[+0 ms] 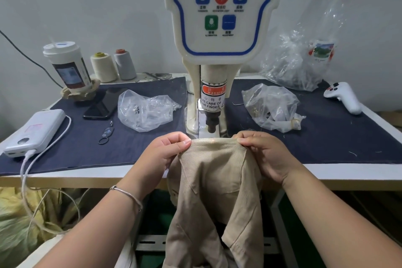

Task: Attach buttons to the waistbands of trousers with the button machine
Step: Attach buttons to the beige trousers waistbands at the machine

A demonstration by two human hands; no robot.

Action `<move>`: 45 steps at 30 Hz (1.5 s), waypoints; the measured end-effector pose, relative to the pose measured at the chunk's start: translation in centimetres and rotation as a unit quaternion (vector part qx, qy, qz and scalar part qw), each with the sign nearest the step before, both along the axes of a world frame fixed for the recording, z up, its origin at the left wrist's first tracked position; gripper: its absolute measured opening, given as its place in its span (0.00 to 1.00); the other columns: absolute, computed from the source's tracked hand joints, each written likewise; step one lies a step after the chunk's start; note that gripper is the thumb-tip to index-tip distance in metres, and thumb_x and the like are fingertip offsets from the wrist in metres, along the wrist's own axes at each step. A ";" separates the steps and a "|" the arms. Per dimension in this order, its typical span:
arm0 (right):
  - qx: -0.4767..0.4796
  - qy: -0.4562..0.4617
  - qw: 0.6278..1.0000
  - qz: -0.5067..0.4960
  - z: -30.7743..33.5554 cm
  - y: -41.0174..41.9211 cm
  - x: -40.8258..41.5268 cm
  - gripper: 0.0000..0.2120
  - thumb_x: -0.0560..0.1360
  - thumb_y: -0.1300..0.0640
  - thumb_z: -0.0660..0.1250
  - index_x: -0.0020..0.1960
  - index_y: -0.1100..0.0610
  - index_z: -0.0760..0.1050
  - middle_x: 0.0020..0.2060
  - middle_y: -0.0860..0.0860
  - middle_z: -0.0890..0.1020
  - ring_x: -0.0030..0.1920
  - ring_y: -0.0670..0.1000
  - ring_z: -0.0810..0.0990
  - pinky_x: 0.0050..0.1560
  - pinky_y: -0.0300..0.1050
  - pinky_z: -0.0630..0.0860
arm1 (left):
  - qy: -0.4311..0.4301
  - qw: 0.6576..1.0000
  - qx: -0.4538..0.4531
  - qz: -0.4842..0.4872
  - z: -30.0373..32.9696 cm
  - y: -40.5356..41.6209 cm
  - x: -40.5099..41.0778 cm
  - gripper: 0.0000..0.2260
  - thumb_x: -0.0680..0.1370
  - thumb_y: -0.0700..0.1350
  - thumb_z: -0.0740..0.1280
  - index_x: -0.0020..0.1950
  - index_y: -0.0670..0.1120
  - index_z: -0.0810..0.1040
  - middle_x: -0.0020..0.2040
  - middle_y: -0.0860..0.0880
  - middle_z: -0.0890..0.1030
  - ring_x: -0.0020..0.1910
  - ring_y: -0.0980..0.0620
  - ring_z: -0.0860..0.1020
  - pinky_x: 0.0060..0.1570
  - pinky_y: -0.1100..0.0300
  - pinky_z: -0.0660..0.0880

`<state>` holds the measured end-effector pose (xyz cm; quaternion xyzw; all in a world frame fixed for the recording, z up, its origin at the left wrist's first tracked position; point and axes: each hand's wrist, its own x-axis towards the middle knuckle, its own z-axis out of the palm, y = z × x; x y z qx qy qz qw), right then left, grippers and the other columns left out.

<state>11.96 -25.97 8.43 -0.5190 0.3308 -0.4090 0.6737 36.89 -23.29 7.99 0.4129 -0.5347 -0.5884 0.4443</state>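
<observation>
Plain white wall [97, 6], white worktable [369, 172], dark denim cover [337, 137]

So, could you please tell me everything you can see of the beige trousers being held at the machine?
The beige trousers look like a woven twill with stitched seams. Their top edge is pulled taut just in front of the button machine, below its black punch. The left hand and right hand each pinch that edge at a corner. The rest hangs over the table edge, folded and creased, out of the picture's bottom.
</observation>
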 end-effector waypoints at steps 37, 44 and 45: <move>-0.024 0.051 0.997 -0.056 0.1 0.3 0.9 0.11 0.67 0.59 0.63 0.27 0.53 0.76 0.29 0.49 0.75 0.33 0.45 0.73 0.41 0.41 0.70 | -0.096 0.992 -0.030 0.080 -0.1 0.1 -0.8 0.10 0.71 0.54 0.69 0.32 0.50 0.79 0.32 0.54 0.76 0.37 0.56 0.71 0.42 0.58 0.66; -0.031 0.044 0.997 -0.064 0.3 0.5 1.1 0.19 0.74 0.65 0.60 0.26 0.53 0.75 0.28 0.48 0.74 0.32 0.45 0.72 0.40 0.41 0.70 | -0.106 0.991 -0.029 0.078 -0.2 -0.1 -0.7 0.11 0.71 0.55 0.69 0.33 0.50 0.80 0.32 0.55 0.76 0.35 0.59 0.72 0.42 0.59 0.67; -0.029 0.045 0.996 -0.065 0.3 0.5 1.1 0.18 0.73 0.64 0.60 0.26 0.53 0.75 0.28 0.48 0.74 0.32 0.45 0.72 0.40 0.40 0.70 | -0.105 0.991 -0.029 0.079 -0.2 -0.1 -0.8 0.11 0.70 0.55 0.69 0.33 0.50 0.79 0.32 0.55 0.76 0.35 0.59 0.72 0.43 0.59 0.67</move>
